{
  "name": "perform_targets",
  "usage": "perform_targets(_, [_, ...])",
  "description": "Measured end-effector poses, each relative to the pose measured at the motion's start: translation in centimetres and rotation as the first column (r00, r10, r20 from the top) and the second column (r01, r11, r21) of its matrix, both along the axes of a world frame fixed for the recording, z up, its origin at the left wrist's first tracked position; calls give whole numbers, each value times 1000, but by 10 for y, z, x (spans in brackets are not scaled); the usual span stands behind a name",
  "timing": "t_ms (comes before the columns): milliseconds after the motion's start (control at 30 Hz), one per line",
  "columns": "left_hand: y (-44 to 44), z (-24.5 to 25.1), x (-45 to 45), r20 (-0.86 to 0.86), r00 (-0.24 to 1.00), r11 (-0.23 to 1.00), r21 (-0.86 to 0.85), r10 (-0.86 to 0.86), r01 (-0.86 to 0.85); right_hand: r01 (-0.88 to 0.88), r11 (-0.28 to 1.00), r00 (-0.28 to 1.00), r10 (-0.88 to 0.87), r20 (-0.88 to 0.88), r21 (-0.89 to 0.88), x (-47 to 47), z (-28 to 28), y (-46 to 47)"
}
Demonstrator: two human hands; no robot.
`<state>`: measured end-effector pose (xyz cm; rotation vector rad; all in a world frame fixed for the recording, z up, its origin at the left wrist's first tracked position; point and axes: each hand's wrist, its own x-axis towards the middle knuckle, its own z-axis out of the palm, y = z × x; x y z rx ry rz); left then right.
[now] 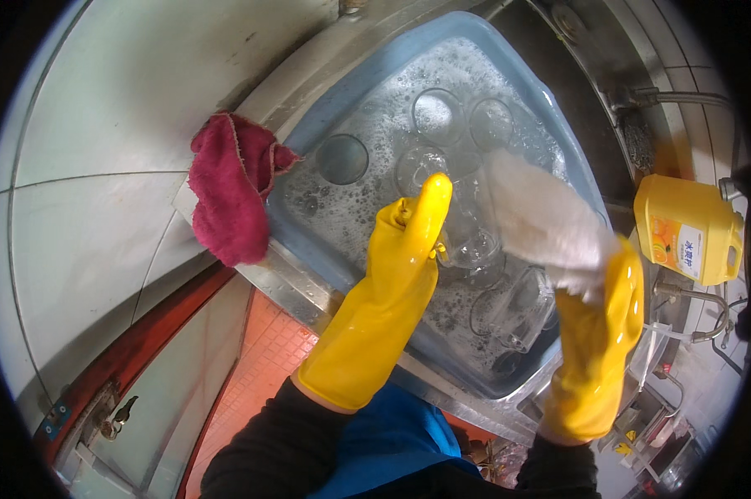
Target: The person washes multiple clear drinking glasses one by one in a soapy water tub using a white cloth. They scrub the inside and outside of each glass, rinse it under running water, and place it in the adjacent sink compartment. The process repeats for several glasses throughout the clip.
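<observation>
Both my hands wear wet yellow rubber gloves. My left hand [413,231] grips a clear glass vessel [472,215] above the soapy water, its index finger stretched along it. In my right hand [619,293] is a whitish cloth [544,212], blurred, hanging beside the glass's right side. Beneath them a blue plastic basin [322,100] holds foamy water. Round glasses stand in the water, among them one at the left [342,159] and one at the back [438,116]. A clear glass mug [525,309] lies tilted near the basin's front right corner.
A dark red cloth [232,187] drapes over the basin's left rim against the tiled wall [101,231]. The basin sits on a stainless steel sink edge [297,277]. To the right are a yellow detergent jug [684,227] and metal taps [637,98]. A red-framed door [157,318] stands at lower left.
</observation>
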<state>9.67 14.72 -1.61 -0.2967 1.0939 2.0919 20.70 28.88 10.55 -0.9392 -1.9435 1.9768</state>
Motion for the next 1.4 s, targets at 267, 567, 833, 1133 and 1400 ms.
perform_targets(267, [4,10,10,165,981,967,249,-97,54,-185,669,966,260,6,720,-46,-59,-23])
perform_targets(567, [4,22,8,86,994,994,73,74,-81,136,774,985,-38,169,-619,-53,-82,-12])
perform_targets(833, [5,19,14,-328,927,979,-31,181,-202,5,968,940,81,331,-252,-16,-64,3])
perform_targets(1133, [8,21,9,-190,963,972,-103,189,-211,-95,851,984,2,177,517,-75,-96,62])
perform_targets(1400, [7,23,10,-285,955,980,-200,-77,20,-225,708,932,-43,360,669,-59,-73,75])
